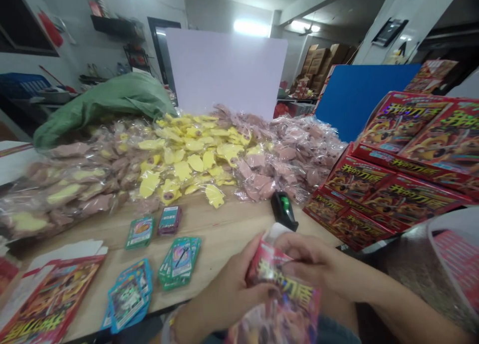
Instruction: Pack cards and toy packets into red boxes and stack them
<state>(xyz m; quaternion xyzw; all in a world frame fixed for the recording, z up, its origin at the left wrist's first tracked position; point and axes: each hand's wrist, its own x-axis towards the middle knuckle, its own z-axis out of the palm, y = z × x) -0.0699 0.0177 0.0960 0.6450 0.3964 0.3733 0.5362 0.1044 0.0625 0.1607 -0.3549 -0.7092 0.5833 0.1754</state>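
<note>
A red printed cardboard box [277, 304] with yellow lettering is held close to me at the table's front edge, partly smeared by motion. My left hand [232, 289] is closed around its left side, thumb across the front. At its upper end, my right hand [310, 259] has its fingers bent over the top beside a pale flap; what lies under those fingers is hidden. A black tape dispenser [283, 211] with green tape stands just beyond the box. Left of my hands lie card stacks: green-edged cards [181, 259], blue cards [129, 294], orange-centred cards [139, 231] and a purple-sided stack [169, 220].
Flat red box blanks [52, 294] lie at the left front. A large heap of plastic-wrapped yellow pieces [194, 157] and pink pieces [292, 154] covers the table's back. Filled-looking red boxes [404, 184] are stacked at right. A green sack [112, 99] rests behind the heap.
</note>
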